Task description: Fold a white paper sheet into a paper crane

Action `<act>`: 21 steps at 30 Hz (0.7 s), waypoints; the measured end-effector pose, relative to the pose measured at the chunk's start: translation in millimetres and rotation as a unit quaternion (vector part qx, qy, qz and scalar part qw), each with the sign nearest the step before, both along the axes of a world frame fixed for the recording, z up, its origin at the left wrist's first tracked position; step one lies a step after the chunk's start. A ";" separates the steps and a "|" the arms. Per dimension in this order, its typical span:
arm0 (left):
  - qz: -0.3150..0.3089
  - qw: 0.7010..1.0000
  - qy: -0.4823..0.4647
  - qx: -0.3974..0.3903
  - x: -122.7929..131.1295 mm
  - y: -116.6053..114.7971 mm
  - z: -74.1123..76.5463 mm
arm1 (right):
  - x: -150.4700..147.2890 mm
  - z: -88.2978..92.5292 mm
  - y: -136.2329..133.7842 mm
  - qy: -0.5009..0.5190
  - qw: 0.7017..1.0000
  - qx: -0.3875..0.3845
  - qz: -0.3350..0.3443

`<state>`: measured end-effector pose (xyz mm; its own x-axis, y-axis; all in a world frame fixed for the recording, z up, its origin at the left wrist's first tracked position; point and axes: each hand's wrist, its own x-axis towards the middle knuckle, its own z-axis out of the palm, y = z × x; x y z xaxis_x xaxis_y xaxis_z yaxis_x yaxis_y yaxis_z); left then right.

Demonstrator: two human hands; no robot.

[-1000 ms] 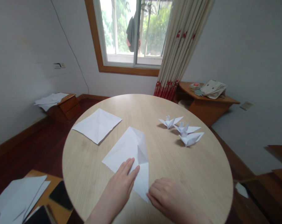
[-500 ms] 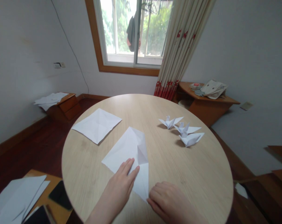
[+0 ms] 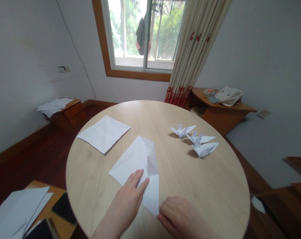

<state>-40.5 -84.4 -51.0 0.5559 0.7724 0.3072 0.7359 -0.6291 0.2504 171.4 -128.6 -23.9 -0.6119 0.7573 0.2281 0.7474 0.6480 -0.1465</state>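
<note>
A white sheet of paper (image 3: 130, 159), partly folded along its right side, lies on the round wooden table (image 3: 205, 192) in front of me. My left hand (image 3: 130, 191) rests flat on its lower middle, fingers stretched out, pressing it to the tabletop. At the paper's bottom corner, my right hand (image 3: 174, 210) is closed with its fingers curled, thumb and forefinger at the tip of the corner. Beyond the left hand lies a second creased square sheet (image 3: 104, 134). Three folded paper cranes (image 3: 204, 149) stand close together on the right side of the table.
At lower left, a low wooden stand holds loose white sheets (image 3: 18, 207) and a dark phone (image 3: 65, 208). A corner shelf (image 3: 220, 108) with a cloth bag (image 3: 228, 95) stands behind the table at right. A window and curtain (image 3: 187, 66) are at the back.
Almost nothing differs. My left hand stays on the paper, and my right hand remains at the bottom corner with only a very slight shift.
</note>
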 end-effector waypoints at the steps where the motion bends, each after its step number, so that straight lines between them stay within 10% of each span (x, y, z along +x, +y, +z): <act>1: -0.001 1.000 -0.003 0.001 -0.2 0.0 -0.4 | -0.2 -0.4 -0.2 0.000 1.000 -0.001 -0.004; 21: -0.007 1.000 -0.022 0.002 -2.2 -1.1 2.3 | -32.7 12.3 4.9 0.124 0.988 0.025 -0.088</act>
<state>-42.7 -85.6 -48.7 0.5520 0.7643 0.3336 0.7161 -0.6394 0.2799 138.6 -123.7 -11.6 -0.3929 0.8309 0.3941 0.7939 0.5227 -0.3106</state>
